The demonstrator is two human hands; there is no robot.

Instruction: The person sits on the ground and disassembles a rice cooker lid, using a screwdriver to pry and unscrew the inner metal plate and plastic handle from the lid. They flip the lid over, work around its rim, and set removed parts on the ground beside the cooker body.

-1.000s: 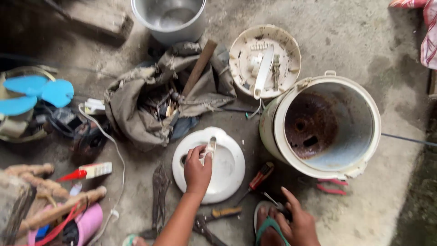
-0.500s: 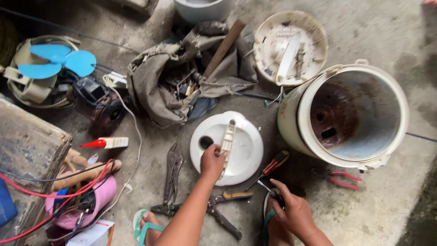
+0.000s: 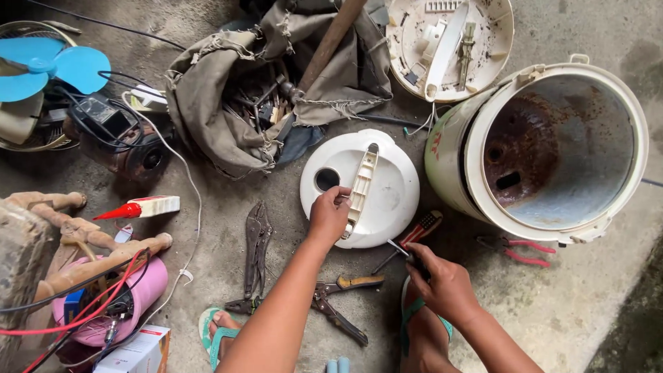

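My left hand (image 3: 329, 217) grips the handle (image 3: 361, 186) of the white lid (image 3: 390, 186); it seems light, stiff plastic. My right hand (image 3: 442, 283) is closed around a screwdriver (image 3: 402, 249).

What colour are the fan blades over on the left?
Bright blue fan blades, seen in the head view.

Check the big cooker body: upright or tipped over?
Tipped over. The cooker body lies on its side on the floor, its rusty, empty inside facing the camera.
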